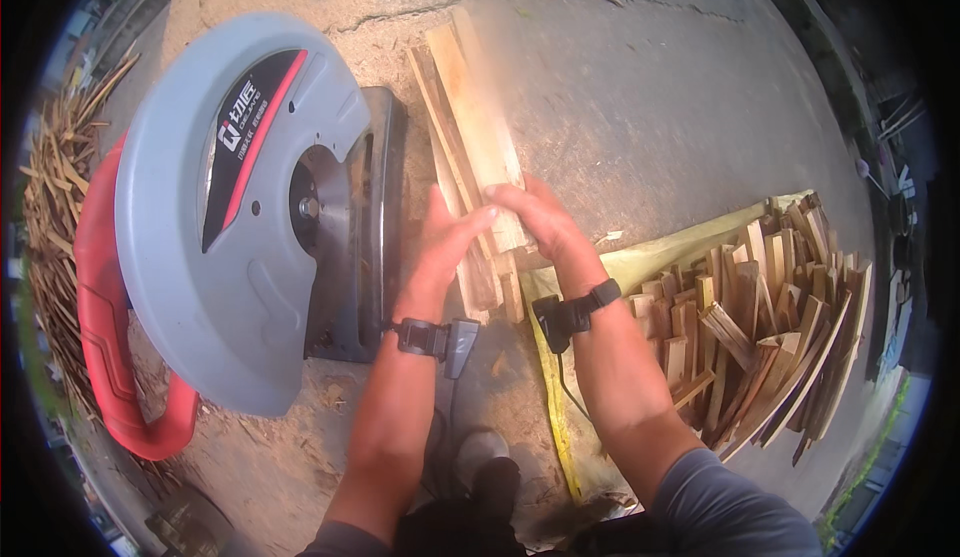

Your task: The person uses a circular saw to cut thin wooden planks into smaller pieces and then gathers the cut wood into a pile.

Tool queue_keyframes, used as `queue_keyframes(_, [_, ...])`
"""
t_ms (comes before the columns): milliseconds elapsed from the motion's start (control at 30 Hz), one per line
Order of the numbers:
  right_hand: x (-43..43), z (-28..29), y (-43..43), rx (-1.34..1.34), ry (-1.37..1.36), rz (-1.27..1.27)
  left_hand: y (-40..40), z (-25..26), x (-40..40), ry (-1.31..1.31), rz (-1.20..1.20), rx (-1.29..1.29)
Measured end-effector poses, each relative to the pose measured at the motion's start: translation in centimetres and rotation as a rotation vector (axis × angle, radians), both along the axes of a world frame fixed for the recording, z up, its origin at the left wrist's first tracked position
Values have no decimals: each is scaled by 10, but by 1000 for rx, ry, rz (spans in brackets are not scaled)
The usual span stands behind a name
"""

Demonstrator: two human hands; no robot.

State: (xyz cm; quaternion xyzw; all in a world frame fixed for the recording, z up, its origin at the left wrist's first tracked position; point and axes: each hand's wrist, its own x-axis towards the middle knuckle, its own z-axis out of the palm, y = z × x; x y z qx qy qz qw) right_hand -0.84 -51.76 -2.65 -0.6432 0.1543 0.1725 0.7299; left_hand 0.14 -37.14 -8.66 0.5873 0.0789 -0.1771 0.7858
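Note:
Both my hands are closed around a bundle of sawn wooden strips (472, 114), held in front of me above the concrete. My left hand (448, 236) grips its left side near the lower end, thumb across the wood. On the right side, my right hand (541, 212) clasps the same bundle with its thumb on the top strip. The strips' lower ends are uneven, and most of my fingers are hidden beneath them. Close to my left hand stands a cut-off saw with a grey blade guard (247, 219) and a bare section of round blade (334, 204).
The saw has a red handle (105, 317) and a dark metal base (382, 219). Many short wood pieces (742, 309) stand in a yellow woven sack (675, 242) at right. Thin offcuts (60, 204) are heaped far left. Sawdust (255, 474) covers the ground around the saw.

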Motion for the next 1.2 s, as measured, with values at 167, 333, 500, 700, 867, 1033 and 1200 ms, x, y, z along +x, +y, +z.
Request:
queue_keyframes(167, [-33, 36, 5, 87, -108, -159, -8, 70, -13, -261, -117, 230])
queue_keyframes(333, [-70, 65, 3, 212, -374, -341, -16, 139, -47, -367, -210, 15])
queue_keyframes(500, [-127, 91, -15, 19, -466, -472, -35, 169, -94, -421, -317, -92])
queue_keyframes(700, [-227, 144, -80, 64, -441, -588, -101, 193, -165, -482, -606, -153])
queue_keyframes(867, [-283, 172, -108, -141, -394, -577, -134, 204, -194, -359, -848, -262])
queue_keyframes(1033, [-357, 215, -187, -331, -276, -606, -210, 233, -245, -505, -1039, -176])
queue_keyframes(1200, [-395, 240, -265, -544, -357, -597, -280, 255, -270, -633, -1172, -191])
